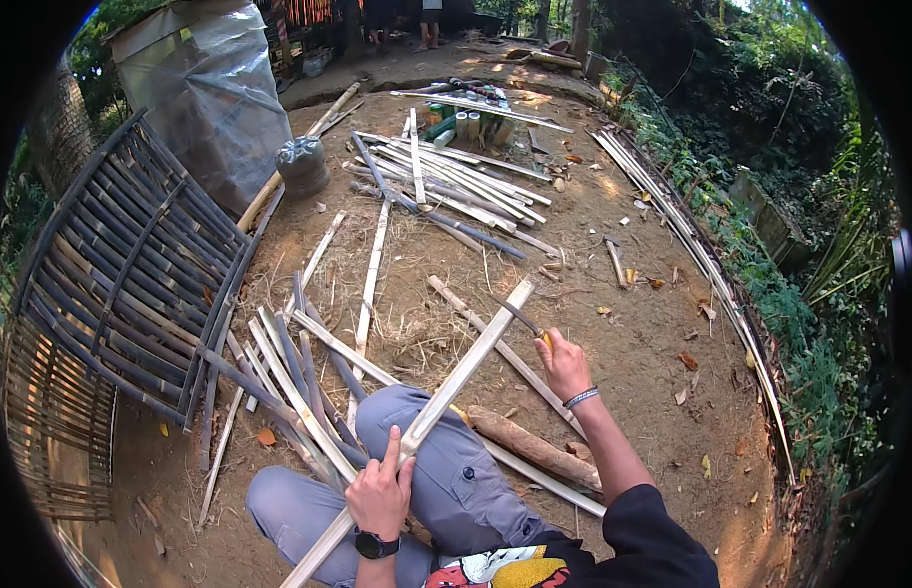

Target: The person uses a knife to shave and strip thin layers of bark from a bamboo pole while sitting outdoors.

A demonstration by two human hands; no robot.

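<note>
A long split bamboo strip (468,368) lies slantwise over my bent knee, its pale inner face up. Around its lower part my left hand (380,495) is closed, index finger stretched along the strip. My right hand (566,368) grips the yellow handle of a curved knife (521,316). The dark, thin blade reaches toward the strip's far end; whether it touches the bamboo I cannot tell. Below the knees, a thick brown log (534,449) and a pale bamboo strip (544,475) rest on the ground.
Dark bamboo poles and pale strips (309,392) are heaped left of my legs. Farther off lies another pile of split bamboo (456,181). A slatted bamboo panel (133,265) leans at the left. Long strips (691,245) line the right edge beside plants. A hatchet-like tool (615,263) lies on the dirt.
</note>
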